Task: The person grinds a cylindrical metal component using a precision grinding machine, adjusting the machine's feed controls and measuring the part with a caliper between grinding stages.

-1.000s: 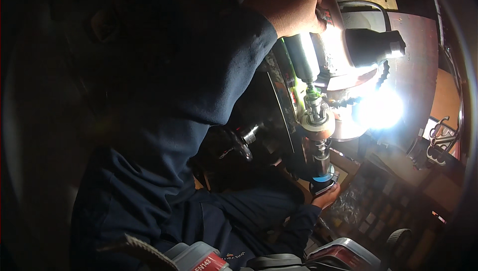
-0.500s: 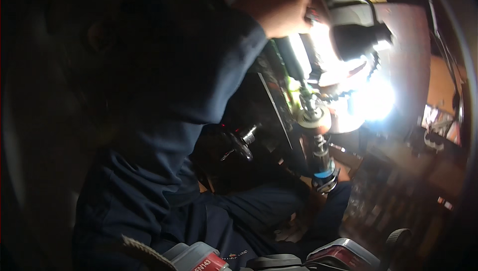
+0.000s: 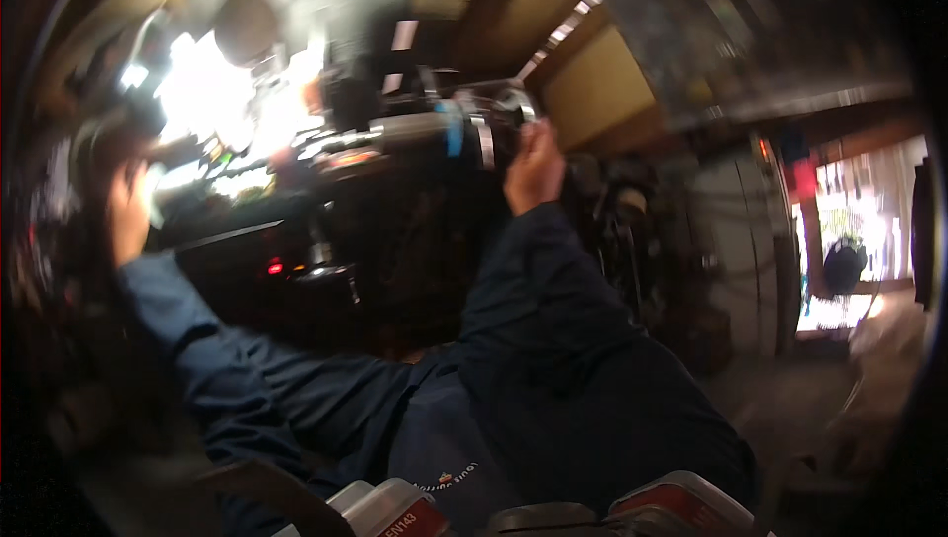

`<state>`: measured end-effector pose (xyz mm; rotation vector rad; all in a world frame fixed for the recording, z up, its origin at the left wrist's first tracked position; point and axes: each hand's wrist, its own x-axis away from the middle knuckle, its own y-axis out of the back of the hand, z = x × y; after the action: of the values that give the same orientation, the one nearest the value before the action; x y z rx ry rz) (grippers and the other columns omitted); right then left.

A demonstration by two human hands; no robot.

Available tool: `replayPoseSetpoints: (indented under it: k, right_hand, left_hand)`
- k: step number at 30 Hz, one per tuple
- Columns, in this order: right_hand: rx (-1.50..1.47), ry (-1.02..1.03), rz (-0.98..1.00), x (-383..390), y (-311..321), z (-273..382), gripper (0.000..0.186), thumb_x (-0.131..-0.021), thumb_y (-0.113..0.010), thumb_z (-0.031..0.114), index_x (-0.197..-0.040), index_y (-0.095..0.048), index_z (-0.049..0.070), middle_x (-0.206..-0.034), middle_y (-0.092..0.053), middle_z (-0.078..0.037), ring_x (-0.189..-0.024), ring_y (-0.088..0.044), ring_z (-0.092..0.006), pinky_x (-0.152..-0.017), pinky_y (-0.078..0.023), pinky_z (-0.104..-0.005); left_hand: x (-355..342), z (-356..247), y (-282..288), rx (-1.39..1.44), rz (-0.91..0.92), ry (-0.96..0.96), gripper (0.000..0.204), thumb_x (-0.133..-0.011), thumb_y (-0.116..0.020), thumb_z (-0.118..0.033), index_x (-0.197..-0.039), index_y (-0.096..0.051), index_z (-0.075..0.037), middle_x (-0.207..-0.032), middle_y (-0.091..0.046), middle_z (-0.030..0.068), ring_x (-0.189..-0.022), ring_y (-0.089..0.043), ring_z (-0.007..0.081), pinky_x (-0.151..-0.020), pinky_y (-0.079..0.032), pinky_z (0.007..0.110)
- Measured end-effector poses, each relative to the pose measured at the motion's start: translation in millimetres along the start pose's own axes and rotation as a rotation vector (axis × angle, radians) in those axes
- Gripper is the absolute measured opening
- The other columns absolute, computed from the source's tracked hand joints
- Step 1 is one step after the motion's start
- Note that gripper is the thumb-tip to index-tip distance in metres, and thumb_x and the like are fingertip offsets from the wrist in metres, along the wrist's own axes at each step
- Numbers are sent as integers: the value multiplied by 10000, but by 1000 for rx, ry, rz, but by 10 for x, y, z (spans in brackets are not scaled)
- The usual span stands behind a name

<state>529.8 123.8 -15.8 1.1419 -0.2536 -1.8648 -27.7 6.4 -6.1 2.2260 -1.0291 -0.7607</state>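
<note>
My right hand (image 3: 536, 172) works at the right end of a metal cylinder (image 3: 410, 132), fingers partly curled beside its dark end piece (image 3: 506, 132); blur hides whether they close on it, so I cannot tell. My left hand (image 3: 128, 206) is at far left, fingers apparently bent, next to the brightly lit parts; glare (image 3: 212, 88) hides what, if anything, it has hold of.

Good practice, in my judgement: handling the end piece calls for fingers on its outer rim, pressure square to the axis, wrist straight, and both sleeves (image 3: 533, 261) kept back from any part that may turn. With arms spread this wide, I do best to steady my shoulders and shade my eyes from the glare.

Position and axis: the cylinder lies ahead of me, above my lap, between my hands but nearer the right. Its long axis runs crosswise to my body, almost level, rising slightly rightward. The blue band (image 3: 453, 129) and end piece point right; the narrower, shiny parts (image 3: 331, 147) point left, toward the glare.
</note>
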Motion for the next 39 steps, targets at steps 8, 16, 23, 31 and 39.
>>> replayPoseSetpoints:
  k: [8,16,23,31,39]
  right_hand:
    - [-295,-75,106,-1,345,-235,226,-918,-590,203,-830,-574,-5,-801,-593,-210,-766,-579,-416,-670,-459,-424]
    - [-160,43,13,216,1017,-978,271,-859,-625,140,-1090,-616,-2,-1037,-631,-179,-999,-564,-360,-879,-448,-422]
    - [795,-600,132,1025,2247,-3564,196,-921,-558,161,-1039,-657,40,-964,-624,-197,-882,-594,-383,-794,-519,-513]
    - [966,-760,675,1343,2426,-4234,225,-939,-548,196,-1087,-642,57,-1048,-618,-144,-926,-597,-299,-784,-538,-472]
    - [1252,-409,825,1486,2613,-4153,342,-965,-508,317,-1181,-601,68,-1196,-572,-142,-922,-627,-315,-811,-535,-466]
  left_hand:
    - [-162,800,-54,319,55,-54,361,-1003,-453,-272,-1215,-522,13,-1163,-597,110,-1075,-555,207,-942,-424,314]
    - [-240,999,176,233,73,-82,334,-1007,-459,-263,-1212,-512,-4,-1184,-574,103,-1098,-529,194,-968,-400,320]
    - [-248,1043,-158,361,-36,-28,300,-978,-509,-224,-1177,-522,1,-1128,-583,98,-1045,-540,190,-924,-424,317]
    - [-135,817,-46,343,54,26,325,-999,-471,-256,-1203,-508,-5,-1168,-579,95,-1060,-536,185,-931,-417,313]
    - [-136,884,-128,321,109,-27,317,-1001,-427,-197,-1245,-477,-1,-1227,-566,103,-1119,-526,206,-968,-402,319]
